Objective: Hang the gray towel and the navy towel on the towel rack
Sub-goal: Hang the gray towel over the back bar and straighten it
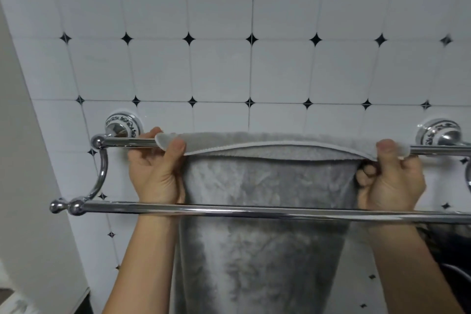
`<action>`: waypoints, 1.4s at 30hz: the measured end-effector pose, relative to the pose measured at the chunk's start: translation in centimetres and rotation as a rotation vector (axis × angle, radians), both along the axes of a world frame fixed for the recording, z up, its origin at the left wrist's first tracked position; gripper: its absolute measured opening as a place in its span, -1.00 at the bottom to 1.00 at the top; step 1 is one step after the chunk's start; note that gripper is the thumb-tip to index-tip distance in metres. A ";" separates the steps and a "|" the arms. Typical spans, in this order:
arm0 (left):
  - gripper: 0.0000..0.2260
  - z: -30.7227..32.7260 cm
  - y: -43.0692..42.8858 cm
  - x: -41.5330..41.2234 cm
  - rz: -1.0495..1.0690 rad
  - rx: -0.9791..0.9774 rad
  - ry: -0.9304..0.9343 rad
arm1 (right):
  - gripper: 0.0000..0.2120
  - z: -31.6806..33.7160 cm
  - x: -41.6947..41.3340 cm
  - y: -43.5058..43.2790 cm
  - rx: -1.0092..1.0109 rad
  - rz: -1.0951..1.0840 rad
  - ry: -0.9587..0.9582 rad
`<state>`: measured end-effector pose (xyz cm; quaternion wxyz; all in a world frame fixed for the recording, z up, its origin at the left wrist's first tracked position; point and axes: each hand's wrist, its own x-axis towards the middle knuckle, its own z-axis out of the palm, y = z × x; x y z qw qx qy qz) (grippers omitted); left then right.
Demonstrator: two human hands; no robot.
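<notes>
White wall tiles (219,69) with small black diamond corners behind, two patterned chrome wall mounts (123,125) up top. Front chrome bar (254,210) cutting straight across both wrists, in the way of a clear look at the arms. Gray towel (265,186), plush and a little streaked, draped over the rear bar (130,142) and hanging down behind the front one. Left hand (156,173) pinching the top hem corner, thumb on top. Right hand (391,176) gripping the opposite corner, fingers curled. Hem sagging slightly between.
</notes>
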<state>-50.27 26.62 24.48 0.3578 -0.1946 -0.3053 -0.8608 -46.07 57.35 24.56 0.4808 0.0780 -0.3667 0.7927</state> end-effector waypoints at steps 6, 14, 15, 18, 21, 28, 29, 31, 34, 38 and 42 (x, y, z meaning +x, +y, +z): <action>-0.68 -1.3 -0.3 0.2 0.411 -0.164 -0.231 | -0.52 -0.4 0.8 -0.4 0.110 -0.038 -0.174; -0.73 -1.7 -0.1 0.7 0.246 -0.267 -0.208 | -0.62 -1.1 1.6 -0.4 0.088 0.205 -0.182; -0.74 -2.0 -0.1 0.9 0.213 -0.276 -0.210 | -0.68 -1.6 1.7 -0.2 0.069 0.235 -0.184; -0.74 -4.0 0.0 2.1 0.131 -0.296 -0.269 | -0.73 -4.0 1.9 0.2 0.065 0.313 -0.209; -0.71 -6.9 -0.4 3.6 0.173 -0.379 -0.352 | -0.61 -7.5 2.4 0.5 0.091 0.274 -0.328; -0.87 -12.4 -0.8 7.5 0.031 -0.516 -0.442 | -0.67 -14.9 4.9 1.2 0.179 0.257 -0.538; -0.90 -13.5 -0.8 7.9 0.005 -0.516 -0.471 | -0.67 -16.0 5.2 1.3 0.189 0.246 -0.583; -0.82 -16.3 -1.0 8.5 -0.023 -0.526 -0.554 | -0.68 -18.2 5.8 1.5 0.207 0.213 -0.663; -0.79 -20.7 -1.7 9.5 -0.050 -0.567 -0.677 | -0.62 -22.0 6.8 1.7 0.210 0.176 -0.802; -0.86 -25.7 -2.5 10.4 -0.110 -0.630 -0.823 | -0.67 -26.1 8.5 1.4 0.224 0.183 -0.983; -0.85 -29.2 -3.3 10.7 -0.131 -0.687 -0.943 | -0.63 -28.9 9.6 0.9 0.231 0.176 -1.089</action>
